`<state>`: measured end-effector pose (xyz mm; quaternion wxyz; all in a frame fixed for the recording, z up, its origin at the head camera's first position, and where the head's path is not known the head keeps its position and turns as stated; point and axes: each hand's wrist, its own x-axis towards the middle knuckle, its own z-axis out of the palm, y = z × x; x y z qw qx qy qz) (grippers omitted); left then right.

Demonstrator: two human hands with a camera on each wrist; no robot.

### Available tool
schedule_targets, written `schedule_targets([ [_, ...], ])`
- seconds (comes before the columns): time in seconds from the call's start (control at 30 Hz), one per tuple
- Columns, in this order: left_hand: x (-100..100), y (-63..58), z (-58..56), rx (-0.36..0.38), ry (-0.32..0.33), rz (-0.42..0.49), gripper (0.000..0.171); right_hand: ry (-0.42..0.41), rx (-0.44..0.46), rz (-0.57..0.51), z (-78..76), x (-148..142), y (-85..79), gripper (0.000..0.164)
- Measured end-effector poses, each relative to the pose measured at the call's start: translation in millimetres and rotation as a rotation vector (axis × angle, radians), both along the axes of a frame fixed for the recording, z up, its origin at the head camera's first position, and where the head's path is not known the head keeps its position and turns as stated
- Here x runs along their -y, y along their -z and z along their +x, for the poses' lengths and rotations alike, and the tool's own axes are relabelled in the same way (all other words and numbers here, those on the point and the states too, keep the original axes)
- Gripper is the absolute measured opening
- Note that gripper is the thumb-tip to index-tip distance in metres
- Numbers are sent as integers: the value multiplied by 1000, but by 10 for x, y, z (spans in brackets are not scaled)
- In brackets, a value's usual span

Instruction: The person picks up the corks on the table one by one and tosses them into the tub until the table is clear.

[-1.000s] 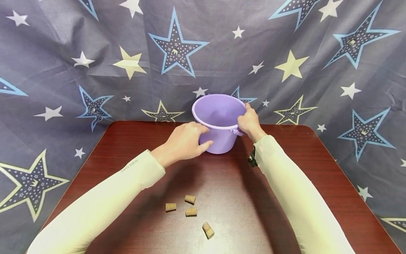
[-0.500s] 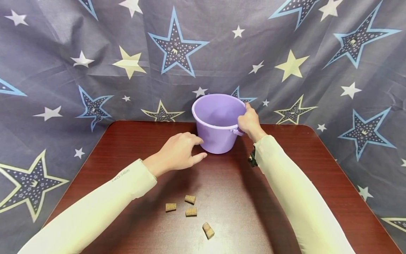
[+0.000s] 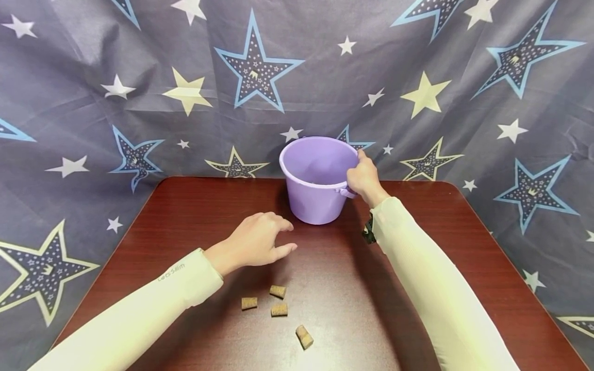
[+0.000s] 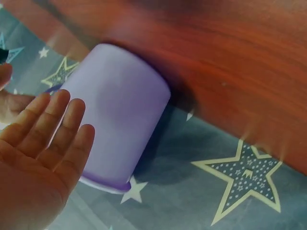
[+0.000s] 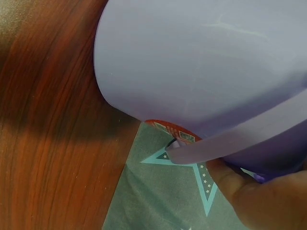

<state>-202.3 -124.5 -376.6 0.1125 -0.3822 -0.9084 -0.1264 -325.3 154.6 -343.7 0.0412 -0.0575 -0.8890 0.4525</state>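
A purple bucket [image 3: 315, 203] stands near the back edge of the table. My right hand [image 3: 365, 178] grips its rim on the right side, by the handle mount. In the right wrist view, the purple handle [image 5: 240, 136] hangs along the bucket's outside, and part of the right hand [image 5: 268, 196] shows at the rim. My left hand [image 3: 255, 239] hovers left of and in front of the bucket, fingers and thumb apart, holding nothing. The left wrist view shows its palm [image 4: 33, 187] and loosely extended fingers. Several corks lie in front, among them one cork [image 3: 278, 291] nearest the left hand.
The dark red wooden table [image 3: 209, 206] has rounded back corners. A grey curtain [image 3: 315, 77] with star prints hangs right behind it. One cork [image 3: 304, 337] lies apart from the others, closer to the front.
My left hand has drawn away from the bucket's left side, back and down toward the corks. The right hand keeps its grip on the rim, and the bucket stays in place.
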Motion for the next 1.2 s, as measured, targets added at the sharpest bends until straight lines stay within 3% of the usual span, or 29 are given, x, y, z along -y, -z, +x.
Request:
schedule_targets([
  [0.37,57,104,131,35,46,-59,39,0,-12,12,0,9,-9,76],
  [0.7,97,162,172,184,226,-185,32,-3,-10,9,8,11,-16,76],
  [1.2,88,279,230,200,253,-235,27,-3,7,-5,10,5,-26,75],
])
